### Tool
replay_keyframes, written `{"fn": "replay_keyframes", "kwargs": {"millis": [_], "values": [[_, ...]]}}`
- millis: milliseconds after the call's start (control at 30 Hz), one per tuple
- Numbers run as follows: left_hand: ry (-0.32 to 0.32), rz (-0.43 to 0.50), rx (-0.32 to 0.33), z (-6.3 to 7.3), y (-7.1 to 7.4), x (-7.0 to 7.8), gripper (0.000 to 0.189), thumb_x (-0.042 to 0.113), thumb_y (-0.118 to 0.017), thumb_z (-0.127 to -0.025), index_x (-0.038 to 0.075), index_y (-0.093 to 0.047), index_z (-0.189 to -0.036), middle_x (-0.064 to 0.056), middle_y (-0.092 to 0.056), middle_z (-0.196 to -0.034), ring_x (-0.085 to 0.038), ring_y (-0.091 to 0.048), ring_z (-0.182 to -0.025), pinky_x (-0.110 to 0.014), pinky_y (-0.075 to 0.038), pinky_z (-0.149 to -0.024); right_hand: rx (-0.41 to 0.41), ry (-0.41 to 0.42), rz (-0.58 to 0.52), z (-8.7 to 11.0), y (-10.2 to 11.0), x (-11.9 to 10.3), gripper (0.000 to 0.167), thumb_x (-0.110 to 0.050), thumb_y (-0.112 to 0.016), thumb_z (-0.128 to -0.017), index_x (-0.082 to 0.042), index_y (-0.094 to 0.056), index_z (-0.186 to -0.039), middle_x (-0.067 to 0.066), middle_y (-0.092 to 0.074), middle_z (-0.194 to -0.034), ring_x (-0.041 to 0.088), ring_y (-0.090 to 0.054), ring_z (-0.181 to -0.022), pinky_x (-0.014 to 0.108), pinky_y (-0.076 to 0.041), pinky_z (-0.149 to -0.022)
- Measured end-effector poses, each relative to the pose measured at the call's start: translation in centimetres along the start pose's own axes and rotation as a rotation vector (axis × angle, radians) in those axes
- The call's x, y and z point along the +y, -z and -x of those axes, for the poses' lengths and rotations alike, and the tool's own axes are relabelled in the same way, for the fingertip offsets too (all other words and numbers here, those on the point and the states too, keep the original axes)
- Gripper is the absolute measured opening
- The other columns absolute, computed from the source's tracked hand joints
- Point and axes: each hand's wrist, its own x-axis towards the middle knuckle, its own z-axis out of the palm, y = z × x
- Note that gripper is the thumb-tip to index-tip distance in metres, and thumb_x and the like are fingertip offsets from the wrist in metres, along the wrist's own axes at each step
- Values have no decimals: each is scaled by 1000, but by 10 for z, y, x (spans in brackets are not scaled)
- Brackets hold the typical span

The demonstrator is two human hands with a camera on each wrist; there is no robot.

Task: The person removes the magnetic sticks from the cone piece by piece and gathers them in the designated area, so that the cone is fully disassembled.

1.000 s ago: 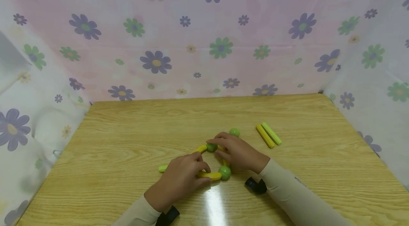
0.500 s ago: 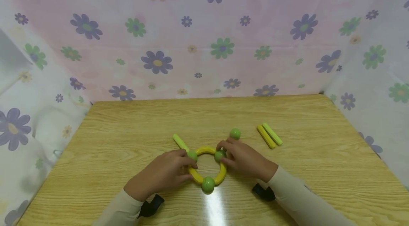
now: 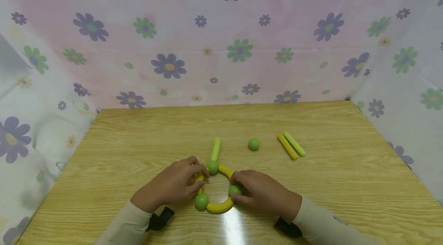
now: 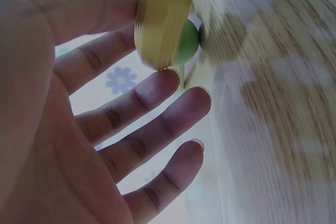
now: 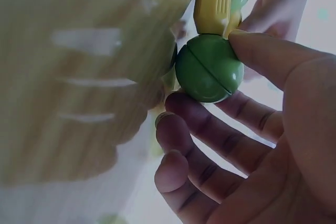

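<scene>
A ring of yellow curved rods (image 3: 220, 207) and green balls (image 3: 201, 201) lies on the wooden table. A straight light-green stick (image 3: 216, 149) points away from the ring's far ball (image 3: 212, 167). My left hand (image 3: 173, 183) is at the ring's left side, its thumb and index finger pinching a yellow curved rod (image 4: 165, 22); the other fingers are extended. On the right side, my right hand (image 3: 264, 191) pinches a green ball (image 5: 210, 69) between thumb and fingers, beside the end of a yellow rod (image 5: 214, 3).
A loose green ball (image 3: 254, 144) lies beyond the ring. Farther right, a yellow stick (image 3: 287, 147) and a light-green stick (image 3: 294, 144) lie side by side. A flowered cloth (image 3: 221, 91) stands behind the wooden table (image 3: 155, 129) and along both sides.
The ring has turned clockwise between my hands. Its light-green stick has swung from the left to point straight away. My right hand has come nearer with its ball; the loose pieces stay put.
</scene>
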Motion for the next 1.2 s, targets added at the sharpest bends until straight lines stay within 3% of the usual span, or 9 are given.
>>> {"fn": "replay_keyframes", "kwargs": {"millis": [233, 633, 733, 867, 1033, 1200], "values": [[-7, 18, 10, -1, -1, -5, 15, 18, -69, -95, 24, -72, -109, 6, -58, -102, -4, -43, -65, -21, -42, -60, -30, 13, 3, 3, -6, -12, 24, -40, -68, -95, -21, -62, -107, -15, -58, -89, -2, -47, -76, 19, -45, -66], [9, 32, -7, -3, -5, -12, 15, 16, -67, -96, 23, -69, -109, 9, -59, -98, -7, -51, -75, -23, -45, -66, -24, 14, 1, 2, -4, -13, 28, -45, -65, -96, -21, -63, -109, -15, -58, -90, -2, -48, -74, 19, -44, -65], [35, 26, 10, -4, -6, -10, 13, 19, -66, -97, 23, -67, -110, 9, -60, -98, -8, -56, -83, -26, -49, -70, 23, 24, -7, 1, 2, -9, 29, -46, -64, -97, -19, -63, -109, -12, -59, -91, 1, -53, -77, 19, -47, -66], [117, 22, 63, -8, -9, -5, 17, 26, -66, -98, 21, -63, -114, 5, -63, -103, -11, -62, -92, -31, -52, -75, 137, 34, 30, -9, 13, -2, 24, -35, -66, -98, -15, -64, -110, -3, -62, -97, 7, -60, -82, 21, -51, -67], [205, 44, 91, -17, -14, 1, 31, 36, -67, -97, 17, -62, -122, 1, -65, -100, -11, -61, -87, -35, -52, -72, 223, 26, 111, -28, 19, 7, 24, -23, -70, -96, -10, -66, -116, 5, -61, -110, 7, -56, -74, 19, -49, -64], [214, 17, 104, -28, -18, 5, 40, 42, -66, -97, 14, -63, -125, 3, -65, -93, -10, -59, -82, -35, -51, -74, 233, 36, 145, -47, 18, 16, 32, -14, -73, -92, -9, -66, -123, 7, -59, -119, 8, -58, -78, 21, -52, -68]]}}
